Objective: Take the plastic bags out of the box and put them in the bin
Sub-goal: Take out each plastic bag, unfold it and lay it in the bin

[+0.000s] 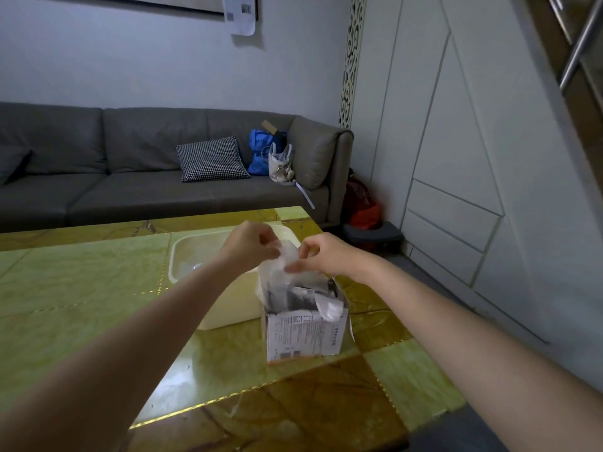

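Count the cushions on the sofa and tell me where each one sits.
2. A checked cushion leans against the sofa backrest, right of centre beside a blue bag. A dark cushion lies at the far left, cut off by the frame edge. More may lie beyond it.

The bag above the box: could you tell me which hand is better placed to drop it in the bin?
Left, probably. Both hands pinch the bag, but the left hand already hangs over the bin, while the right hand is above the box.
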{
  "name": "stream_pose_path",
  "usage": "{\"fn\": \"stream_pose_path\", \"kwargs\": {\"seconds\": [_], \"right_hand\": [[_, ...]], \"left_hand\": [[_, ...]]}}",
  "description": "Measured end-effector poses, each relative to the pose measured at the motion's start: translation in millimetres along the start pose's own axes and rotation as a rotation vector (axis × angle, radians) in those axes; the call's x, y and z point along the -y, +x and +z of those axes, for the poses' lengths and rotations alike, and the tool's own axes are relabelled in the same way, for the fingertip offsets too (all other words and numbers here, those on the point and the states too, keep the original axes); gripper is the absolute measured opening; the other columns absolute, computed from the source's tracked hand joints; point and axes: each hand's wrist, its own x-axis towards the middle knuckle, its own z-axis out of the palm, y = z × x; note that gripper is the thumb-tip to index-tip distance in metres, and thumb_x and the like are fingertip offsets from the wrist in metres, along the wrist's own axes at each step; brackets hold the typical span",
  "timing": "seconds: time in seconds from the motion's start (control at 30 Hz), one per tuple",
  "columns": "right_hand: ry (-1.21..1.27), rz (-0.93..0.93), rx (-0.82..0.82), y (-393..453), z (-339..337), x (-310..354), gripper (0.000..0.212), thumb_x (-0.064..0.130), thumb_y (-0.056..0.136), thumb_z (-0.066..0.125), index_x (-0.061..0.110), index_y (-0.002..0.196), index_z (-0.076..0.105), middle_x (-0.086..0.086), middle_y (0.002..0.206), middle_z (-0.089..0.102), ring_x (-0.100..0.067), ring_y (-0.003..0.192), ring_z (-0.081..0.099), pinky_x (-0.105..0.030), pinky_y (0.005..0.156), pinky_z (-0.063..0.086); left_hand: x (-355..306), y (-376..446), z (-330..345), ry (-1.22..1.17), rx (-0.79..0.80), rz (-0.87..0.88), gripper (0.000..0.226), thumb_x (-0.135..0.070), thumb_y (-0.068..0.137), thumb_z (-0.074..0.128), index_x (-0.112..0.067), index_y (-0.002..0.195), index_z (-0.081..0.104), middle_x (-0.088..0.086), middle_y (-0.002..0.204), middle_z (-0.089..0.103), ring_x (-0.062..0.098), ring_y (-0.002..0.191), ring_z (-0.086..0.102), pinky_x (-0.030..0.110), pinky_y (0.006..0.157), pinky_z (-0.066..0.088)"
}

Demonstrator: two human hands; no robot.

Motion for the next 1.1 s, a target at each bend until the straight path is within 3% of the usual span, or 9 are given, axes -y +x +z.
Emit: {"fn": "stream_pose_path", "kwargs": {"seconds": [0.13, 0.2, 0.3, 0.47, 0.57, 0.67, 0.77, 0.9, 1.1], "right_hand": [[0.399, 0.178, -0.158, 5, -11, 3, 0.041, 0.047, 0.09, 0.055, 0.006, 0.096, 0.057, -0.005, 0.088, 0.058, -0.015, 0.071, 0.056, -0.024, 0.06, 0.044], [0.512, 0.268, -0.106, 4, -11, 2, 0.039, 0.039, 0.094, 0.054, 0.003, 0.109, 0.051, -0.009, 0.093, 0.056, -0.016, 0.066, 0.059, -0.023, 0.053, 0.048], [0.646, 0.259, -0.049, 1, -6, -1, 0.038, 0.02, 0.089, 0.064, 0.002, 0.118, 0.047, -0.011, 0.092, 0.06, -0.015, 0.066, 0.062, -0.02, 0.05, 0.05], [0.537, 0.118, -0.215, 7, -9, 2, 0.016, -0.004, 0.081, 0.068, 0.004, 0.093, 0.062, -0.005, 0.077, 0.06, -0.011, 0.064, 0.053, -0.019, 0.054, 0.042], [0.457, 0.139, -0.502, 12, -19, 1, 0.014, -0.001, 0.084, 0.064, 0.004, 0.097, 0.065, -0.004, 0.077, 0.059, -0.011, 0.062, 0.053, -0.02, 0.053, 0.043], [0.458, 0.111, -0.76, 14, -29, 0, 0.009, 0.008, 0.088, 0.061, 0.017, 0.092, 0.06, 0.001, 0.084, 0.06, -0.012, 0.076, 0.056, -0.025, 0.066, 0.046], [0.459, 0.053, -0.802, 14, -32, 2, 0.01, 0.009, 0.089, 0.06, 0.019, 0.09, 0.058, 0.0, 0.085, 0.061, -0.01, 0.074, 0.056, -0.024, 0.068, 0.05], [0.536, 0.034, -0.813, 13, -32, 2, 0.006, 0.006, 0.091, 0.057, 0.011, 0.094, 0.057, -0.007, 0.084, 0.062, -0.009, 0.052, 0.053, -0.012, 0.046, 0.047], [0.451, 0.012, -0.769, 8, -27, -4, 0.008, 0.004, 0.09, 0.059, 0.004, 0.098, 0.056, -0.009, 0.072, 0.059, -0.002, 0.039, 0.051, -0.012, 0.041, 0.044]], "left_hand": [[-4, -2, -7, 0.043, -0.01, 0.073, 0.012, -0.004, 0.08, 0.066, -0.01, 0.081, 0.057, -0.002, 0.075, 0.051, 0.014, 0.072, 0.047, 0.019, 0.059, 0.038], [-3, -2, -7, 0.04, 0.001, 0.099, 0.014, 0.001, 0.079, 0.065, -0.01, 0.08, 0.056, 0.002, 0.08, 0.055, 0.017, 0.077, 0.049, 0.02, 0.062, 0.039], [-3, -2, -8, 0.037, 0.019, 0.151, 0.013, 0.002, 0.077, 0.066, -0.009, 0.08, 0.06, 0.012, 0.09, 0.064, 0.026, 0.088, 0.058, 0.034, 0.078, 0.049], [-3, -5, -8, 0.139, 0.036, 0.189, 0.009, -0.003, 0.083, 0.062, -0.006, 0.091, 0.06, 0.009, 0.092, 0.061, 0.022, 0.088, 0.057, 0.028, 0.074, 0.047], [6, -7, -2, 0.158, 0.048, 0.139, 0.02, -0.008, 0.086, 0.06, -0.006, 0.105, 0.056, 0.005, 0.095, 0.057, 0.02, 0.086, 0.054, 0.023, 0.067, 0.046], [12, -7, 4, 0.158, 0.062, 0.11, 0.027, -0.013, 0.083, 0.066, -0.004, 0.105, 0.055, 0.012, 0.099, 0.062, 0.026, 0.088, 0.057, 0.033, 0.072, 0.047], [10, -3, 3, 0.13, 0.047, 0.096, 0.023, -0.015, 0.082, 0.068, -0.007, 0.1, 0.057, 0.008, 0.093, 0.061, 0.021, 0.082, 0.055, 0.025, 0.065, 0.045], [11, -2, -15, -0.166, 0.032, -0.011, 0.004, -0.015, 0.085, 0.063, -0.011, 0.087, 0.063, 0.007, 0.087, 0.066, 0.015, 0.071, 0.056, 0.021, 0.058, 0.042], [25, -8, -37, -0.496, -0.193, -0.249, 0.022, -0.035, 0.085, 0.064, -0.016, 0.089, 0.072, 0.004, 0.078, 0.066, 0.018, 0.067, 0.057, 0.029, 0.062, 0.05]]}}
